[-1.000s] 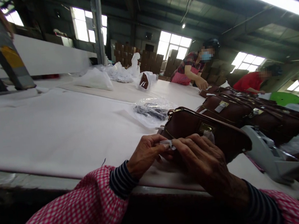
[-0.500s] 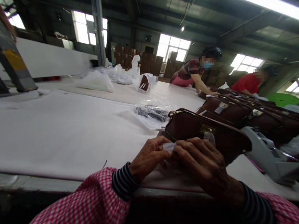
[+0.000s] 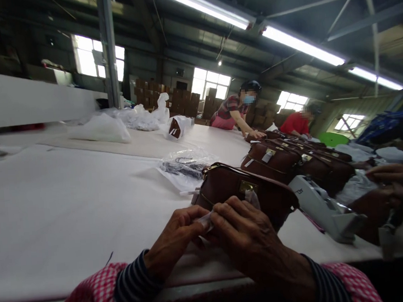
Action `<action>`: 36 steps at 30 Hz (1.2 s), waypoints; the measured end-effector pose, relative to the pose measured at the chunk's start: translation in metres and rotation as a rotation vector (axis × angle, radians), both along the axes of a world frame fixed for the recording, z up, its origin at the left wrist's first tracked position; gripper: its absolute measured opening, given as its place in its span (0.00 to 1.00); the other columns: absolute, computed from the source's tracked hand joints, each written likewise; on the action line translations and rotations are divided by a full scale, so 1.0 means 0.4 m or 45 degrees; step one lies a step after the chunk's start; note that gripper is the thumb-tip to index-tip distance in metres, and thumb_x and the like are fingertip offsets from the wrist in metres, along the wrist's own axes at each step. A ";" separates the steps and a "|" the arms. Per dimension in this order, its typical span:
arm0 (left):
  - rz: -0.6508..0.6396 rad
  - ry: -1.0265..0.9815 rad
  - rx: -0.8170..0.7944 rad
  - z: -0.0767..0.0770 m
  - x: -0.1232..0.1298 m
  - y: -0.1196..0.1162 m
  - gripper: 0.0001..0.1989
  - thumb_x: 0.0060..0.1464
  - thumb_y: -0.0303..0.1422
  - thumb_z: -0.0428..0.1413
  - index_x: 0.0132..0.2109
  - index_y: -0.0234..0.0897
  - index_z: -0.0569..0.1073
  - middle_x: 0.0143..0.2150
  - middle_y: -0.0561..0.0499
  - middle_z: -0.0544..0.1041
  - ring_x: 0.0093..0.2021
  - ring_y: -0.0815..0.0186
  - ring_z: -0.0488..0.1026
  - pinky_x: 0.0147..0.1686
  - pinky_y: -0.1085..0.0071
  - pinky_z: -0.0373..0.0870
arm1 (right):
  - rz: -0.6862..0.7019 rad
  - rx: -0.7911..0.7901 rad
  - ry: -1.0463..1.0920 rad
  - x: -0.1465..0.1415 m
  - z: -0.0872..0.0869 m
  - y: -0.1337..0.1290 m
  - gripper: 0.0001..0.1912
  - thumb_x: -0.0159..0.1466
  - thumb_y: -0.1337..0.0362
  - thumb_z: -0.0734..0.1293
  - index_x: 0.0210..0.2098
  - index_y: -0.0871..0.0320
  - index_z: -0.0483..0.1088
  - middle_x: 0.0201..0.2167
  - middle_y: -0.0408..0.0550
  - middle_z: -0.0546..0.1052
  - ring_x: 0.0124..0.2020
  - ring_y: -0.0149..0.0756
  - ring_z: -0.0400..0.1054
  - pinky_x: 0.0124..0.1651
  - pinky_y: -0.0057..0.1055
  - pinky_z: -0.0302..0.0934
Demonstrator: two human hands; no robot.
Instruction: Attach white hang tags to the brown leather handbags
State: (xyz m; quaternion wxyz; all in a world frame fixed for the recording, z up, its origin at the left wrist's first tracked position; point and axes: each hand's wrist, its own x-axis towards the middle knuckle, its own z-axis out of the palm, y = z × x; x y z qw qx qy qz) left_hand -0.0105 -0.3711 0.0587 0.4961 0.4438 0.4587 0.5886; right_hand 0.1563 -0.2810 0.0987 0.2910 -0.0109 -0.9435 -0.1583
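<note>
1. The little piece of white wrap point(image 3: 206, 220) is right between the two hands, in front of the bag, and from my end both grips look closed on it. The left hand point(image 3: 175, 237) pinches one end with thumb and finger; the right hand point(image 3: 250, 235) has its fingers bunched over the other.
2. Why both hands? I'd guess it's so small and flimsy that one pinch can't steady it. Can't tell what's under it, fingers are in the way.
3. The brown handbag point(image 3: 223, 189) stands just behind the hands on the white table point(image 3: 70, 217), front toward the wearer, probably so the fittings are easy to reach. My right hand overlaps its lower front on the feed; whether they touch, no idea.
4. Looks-wise, the wrap is pale, thin and a bit see-through. The bag is dark brown, leathery, round-cornered, with a gold clasp plate point(image 3: 248, 187) and some translucent film point(image 3: 252, 199) hanging by it.
5. What I'd call a grey tape dispenser point(image 3: 326, 208) sits just right of the bag, handy I suppose. A clear plastic packet point(image 3: 186, 164) with dark contents lies behind, and more handbags point(image 3: 272, 161) are bunched farther back.
6. A co-worker's hand point(image 3: 256, 134) is over by those.
</note>
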 end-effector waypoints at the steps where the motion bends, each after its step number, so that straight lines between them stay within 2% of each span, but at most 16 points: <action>1: -0.009 -0.018 0.004 -0.004 -0.001 0.001 0.13 0.54 0.37 0.60 0.43 0.31 0.77 0.34 0.47 0.80 0.34 0.63 0.78 0.30 0.72 0.71 | -0.013 -0.033 -0.025 -0.002 0.008 -0.003 0.04 0.68 0.68 0.66 0.38 0.61 0.74 0.37 0.51 0.76 0.40 0.40 0.66 0.43 0.37 0.61; 7: -0.045 -0.164 -0.033 -0.018 -0.003 0.008 0.15 0.53 0.38 0.62 0.43 0.32 0.77 0.34 0.46 0.80 0.34 0.62 0.78 0.28 0.73 0.70 | -0.037 -0.038 -0.157 -0.013 0.036 0.004 0.09 0.69 0.62 0.68 0.33 0.59 0.71 0.34 0.48 0.74 0.37 0.36 0.64 0.37 0.32 0.58; 12: -0.031 -0.113 -0.036 -0.009 -0.003 0.005 0.16 0.53 0.41 0.63 0.42 0.32 0.76 0.34 0.45 0.81 0.35 0.61 0.79 0.30 0.73 0.71 | -0.046 0.001 -0.265 -0.025 0.058 0.017 0.09 0.67 0.62 0.70 0.33 0.57 0.69 0.35 0.45 0.74 0.35 0.35 0.63 0.32 0.33 0.50; 20: -0.015 -0.096 -0.037 0.002 0.000 -0.001 0.15 0.52 0.40 0.62 0.42 0.33 0.74 0.38 0.44 0.83 0.36 0.61 0.80 0.29 0.73 0.68 | 0.118 0.013 -0.360 -0.034 0.094 0.044 0.10 0.72 0.59 0.63 0.35 0.57 0.67 0.32 0.44 0.72 0.32 0.34 0.60 0.30 0.32 0.47; 29: 0.033 -0.010 0.026 -0.011 0.001 0.003 0.15 0.56 0.42 0.60 0.42 0.34 0.74 0.38 0.44 0.82 0.36 0.61 0.80 0.29 0.72 0.68 | 0.128 -0.036 -0.473 -0.039 0.114 0.050 0.07 0.71 0.66 0.63 0.36 0.56 0.69 0.33 0.43 0.72 0.31 0.32 0.59 0.28 0.32 0.43; 36: 0.259 0.309 0.118 -0.010 0.007 -0.004 0.11 0.60 0.35 0.54 0.42 0.33 0.76 0.38 0.47 0.80 0.36 0.64 0.78 0.33 0.72 0.70 | 0.064 -0.118 -0.501 -0.041 0.126 0.039 0.07 0.69 0.72 0.63 0.34 0.58 0.68 0.32 0.43 0.72 0.29 0.30 0.59 0.28 0.30 0.42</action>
